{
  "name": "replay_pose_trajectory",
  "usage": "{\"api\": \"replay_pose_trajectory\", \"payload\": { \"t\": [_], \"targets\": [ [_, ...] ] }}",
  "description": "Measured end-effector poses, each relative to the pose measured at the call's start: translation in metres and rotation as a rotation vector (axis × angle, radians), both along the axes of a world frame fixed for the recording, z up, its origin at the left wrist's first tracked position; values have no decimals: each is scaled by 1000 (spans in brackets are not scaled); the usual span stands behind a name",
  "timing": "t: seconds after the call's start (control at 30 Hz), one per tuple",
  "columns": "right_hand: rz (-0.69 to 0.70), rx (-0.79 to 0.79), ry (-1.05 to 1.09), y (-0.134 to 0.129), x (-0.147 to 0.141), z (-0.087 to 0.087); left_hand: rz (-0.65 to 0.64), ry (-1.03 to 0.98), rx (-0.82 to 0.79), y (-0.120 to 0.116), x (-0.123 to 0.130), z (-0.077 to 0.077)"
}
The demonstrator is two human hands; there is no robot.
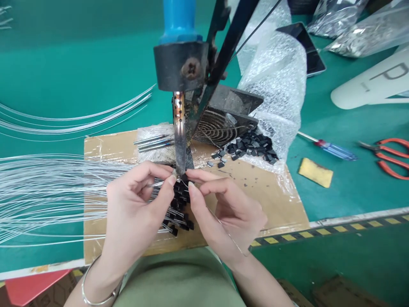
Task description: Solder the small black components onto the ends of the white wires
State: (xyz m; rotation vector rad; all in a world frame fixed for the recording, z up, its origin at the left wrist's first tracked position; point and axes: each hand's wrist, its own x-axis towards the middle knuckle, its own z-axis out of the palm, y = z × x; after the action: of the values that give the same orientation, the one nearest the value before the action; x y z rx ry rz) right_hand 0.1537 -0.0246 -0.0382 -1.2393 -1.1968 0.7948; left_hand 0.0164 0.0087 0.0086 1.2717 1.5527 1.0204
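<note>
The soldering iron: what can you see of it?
The soldering iron points tip down, its blue handle cut off at the top. A black collar with a rusty cross-head screw surrounds it. Below, a scorched-looking metal sleeve with small holes meets a dull grey bit, ending between left hand and right hand; contact is unclear.

From my end I can read one character: a large dark capital P (388, 72) on the white container (354, 92) lying by the right edge of the desk (358, 192). A smaller grey mark (364, 87) beside it is too faint for me to read. I also see black-and-yellow warning stripes (306, 234) along the desk's near edge.
</note>
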Motion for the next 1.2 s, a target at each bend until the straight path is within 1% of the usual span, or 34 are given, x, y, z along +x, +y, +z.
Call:
{"api": "replay_pose_trajectory", "payload": {
  "t": [0.17, 0.43, 0.6, 0.93, 1.2],
  "targets": [
    [0, 3, 20, 1, 0, 0, 6, -5, 5, 0, 0, 0],
    [3, 29, -4, 1, 0, -1, -5, -5, 19, 0, 1, -1],
    [-2, 3, 8, 1, 0, 0, -4, -8, 18, 0, 0, 0],
    [-1, -1, 33, 1, -1, 0, -19, 23, 17, 1, 0, -1],
    [-7, -10, 39, 0, 0, 1, -20, 11, 2, 2, 1, -1]
  ]
}}
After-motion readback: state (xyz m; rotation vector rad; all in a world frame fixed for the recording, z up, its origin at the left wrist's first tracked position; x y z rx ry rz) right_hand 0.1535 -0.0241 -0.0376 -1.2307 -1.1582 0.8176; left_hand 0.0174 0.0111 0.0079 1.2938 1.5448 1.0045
